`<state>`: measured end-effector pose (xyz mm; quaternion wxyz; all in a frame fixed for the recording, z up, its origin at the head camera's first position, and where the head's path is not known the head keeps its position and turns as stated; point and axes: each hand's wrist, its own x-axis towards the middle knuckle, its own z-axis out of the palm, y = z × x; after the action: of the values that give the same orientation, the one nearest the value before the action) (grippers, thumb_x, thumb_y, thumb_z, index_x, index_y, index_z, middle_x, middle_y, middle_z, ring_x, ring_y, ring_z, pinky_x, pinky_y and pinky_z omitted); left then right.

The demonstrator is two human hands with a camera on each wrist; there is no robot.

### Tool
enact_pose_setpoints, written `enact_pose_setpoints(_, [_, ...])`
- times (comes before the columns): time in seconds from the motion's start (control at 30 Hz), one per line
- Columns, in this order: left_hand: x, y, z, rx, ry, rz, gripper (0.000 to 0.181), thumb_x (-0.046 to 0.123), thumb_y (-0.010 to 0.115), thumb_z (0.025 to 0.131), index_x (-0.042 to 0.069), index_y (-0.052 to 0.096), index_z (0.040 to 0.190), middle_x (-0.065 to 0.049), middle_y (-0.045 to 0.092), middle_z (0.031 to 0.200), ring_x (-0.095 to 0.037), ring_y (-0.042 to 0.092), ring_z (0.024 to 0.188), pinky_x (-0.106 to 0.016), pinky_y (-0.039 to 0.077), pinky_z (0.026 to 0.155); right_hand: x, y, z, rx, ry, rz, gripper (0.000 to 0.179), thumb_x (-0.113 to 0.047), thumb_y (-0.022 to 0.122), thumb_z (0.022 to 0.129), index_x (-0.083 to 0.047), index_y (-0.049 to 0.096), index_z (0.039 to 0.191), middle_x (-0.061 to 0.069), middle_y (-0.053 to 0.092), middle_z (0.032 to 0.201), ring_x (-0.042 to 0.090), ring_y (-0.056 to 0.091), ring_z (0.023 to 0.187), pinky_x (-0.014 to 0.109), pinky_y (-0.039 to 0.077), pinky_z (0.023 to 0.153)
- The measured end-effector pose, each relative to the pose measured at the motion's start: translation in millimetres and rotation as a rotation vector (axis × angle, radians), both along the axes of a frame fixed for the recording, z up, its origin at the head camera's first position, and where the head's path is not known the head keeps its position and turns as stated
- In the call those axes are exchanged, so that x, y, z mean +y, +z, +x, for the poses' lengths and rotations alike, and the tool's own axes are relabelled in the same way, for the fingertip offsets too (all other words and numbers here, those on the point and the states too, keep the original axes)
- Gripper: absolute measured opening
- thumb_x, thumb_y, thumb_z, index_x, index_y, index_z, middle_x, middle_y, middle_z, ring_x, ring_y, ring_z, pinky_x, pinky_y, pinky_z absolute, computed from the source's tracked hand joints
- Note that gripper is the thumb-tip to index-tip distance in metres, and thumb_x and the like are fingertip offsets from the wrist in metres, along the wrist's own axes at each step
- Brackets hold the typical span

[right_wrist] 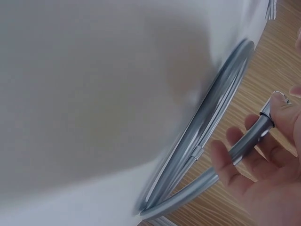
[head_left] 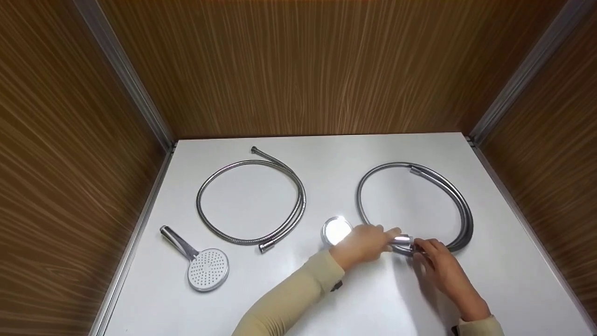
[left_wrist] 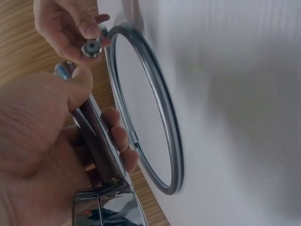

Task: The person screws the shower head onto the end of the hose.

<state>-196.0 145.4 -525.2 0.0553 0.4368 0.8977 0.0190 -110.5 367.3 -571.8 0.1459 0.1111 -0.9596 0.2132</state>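
Observation:
My left hand (head_left: 366, 243) grips a chrome shower head (head_left: 336, 231) by its handle (left_wrist: 101, 143), with the round head to the left. The fingers wrap round the handle in the left wrist view. Just beyond the handle's end, my right hand (head_left: 443, 269) pinches the metal end fitting (left_wrist: 91, 48) of a smooth grey shower hose (head_left: 468, 224). A small gap separates fitting and handle in the left wrist view. From the right hand the hose (right_wrist: 188, 192) bends back into its coil. The hose's other end (head_left: 414, 170) lies at the top of the coil.
On the left of the white table (head_left: 149, 303) lies a second shower head (head_left: 208, 270), its perforated face up. Behind it is a coiled ribbed metal hose (head_left: 199, 201). Wood-grain panels (head_left: 298, 70) rise along the back and both sides.

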Motion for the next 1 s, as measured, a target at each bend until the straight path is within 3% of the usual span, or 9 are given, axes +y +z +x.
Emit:
enact_pose_setpoints(0.2, [1.5, -0.2, -0.4, 0.006, 0.009, -0.022, 0.042, 0.043, 0.052, 0.109, 0.032, 0.048, 0.149, 0.001, 0.070, 0.099, -0.013, 0.064, 0.081, -0.023, 0.052, 0.062, -5.4, 2.1, -3.6, 0.029, 0.016, -0.032, 0.035, 0.004, 0.080, 0.087, -0.002, 0.073, 0.121, 0.011, 0.071, 0.106, 0.031, 0.069, 0.100, 0.053, 0.058, 0.086])
enact_pose_setpoints(0.5, [-0.3, -2.2, 0.4, 0.025, 0.017, -0.039, 0.042, 0.040, 0.054, 0.109, 0.035, 0.047, 0.151, 0.000, 0.071, 0.100, -0.014, 0.065, 0.079, -0.025, 0.054, 0.065, -8.3, 6.0, -5.7, 0.006, -0.007, -0.066, 0.031, -0.004, 0.079, 0.091, -0.002, 0.073, 0.122, 0.010, 0.074, 0.107, 0.033, 0.071, 0.100, 0.055, 0.057, 0.084])
enact_pose_setpoints(0.73, [-1.3, -3.5, -1.4, -0.017, 0.022, -0.060, 0.042, 0.043, 0.051, 0.110, 0.036, 0.045, 0.150, 0.000, 0.069, 0.100, -0.015, 0.064, 0.081, -0.027, 0.054, 0.066, -9.8, 7.0, -4.5, 0.032, -0.016, -0.057, 0.035, -0.003, 0.080, 0.090, -0.002, 0.073, 0.124, 0.009, 0.075, 0.106, 0.030, 0.071, 0.100, 0.053, 0.058, 0.084])
enact_pose_setpoints(1.0, [-0.4, 0.4, 1.1, -0.005, 0.032, -0.112, 0.043, 0.044, 0.050, 0.110, 0.039, 0.046, 0.152, 0.000, 0.072, 0.109, -0.015, 0.067, 0.089, -0.028, 0.057, 0.070, -12.6, 11.6, -4.7, 0.055, -0.006, -0.031, 0.034, -0.002, 0.080, 0.090, -0.006, 0.074, 0.123, 0.005, 0.074, 0.104, 0.029, 0.070, 0.098, 0.050, 0.058, 0.080])
